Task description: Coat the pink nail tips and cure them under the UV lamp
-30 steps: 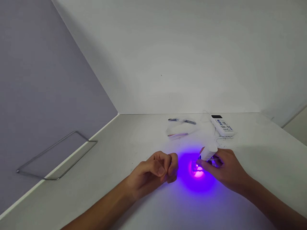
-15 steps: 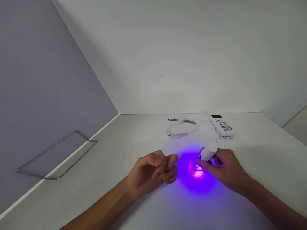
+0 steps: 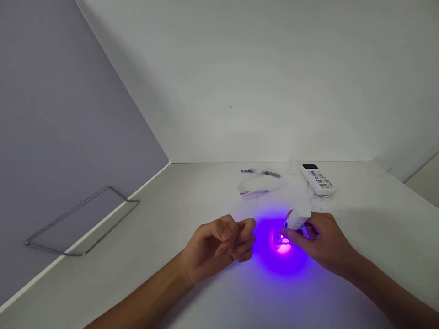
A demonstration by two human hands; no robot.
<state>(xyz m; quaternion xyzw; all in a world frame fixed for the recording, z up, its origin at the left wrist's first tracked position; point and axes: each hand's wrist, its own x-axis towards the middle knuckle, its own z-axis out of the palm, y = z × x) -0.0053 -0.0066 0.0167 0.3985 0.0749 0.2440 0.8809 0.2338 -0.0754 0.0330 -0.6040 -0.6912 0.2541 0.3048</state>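
My right hand (image 3: 324, 242) grips a small white UV lamp (image 3: 297, 220) and points it down at the white table (image 3: 137, 256). The lamp throws a purple glow on the table, with a bright pink spot (image 3: 283, 246) over a small object that I cannot make out. My left hand (image 3: 221, 244) rests on the table just left of the glow. Its fingers are loosely curled with the thumb against them, and nothing shows in them.
At the back of the table lie a white device with a blue label (image 3: 318, 179), a thin white cable, tweezers (image 3: 259, 173) and a clear packet (image 3: 254, 188). A bent metal rod (image 3: 82, 219) hangs on the purple partition at left. White walls close the back.
My left hand's fingers loosened from a tighter fist, then curled again a little. My right hand and the lamp stayed where they were.
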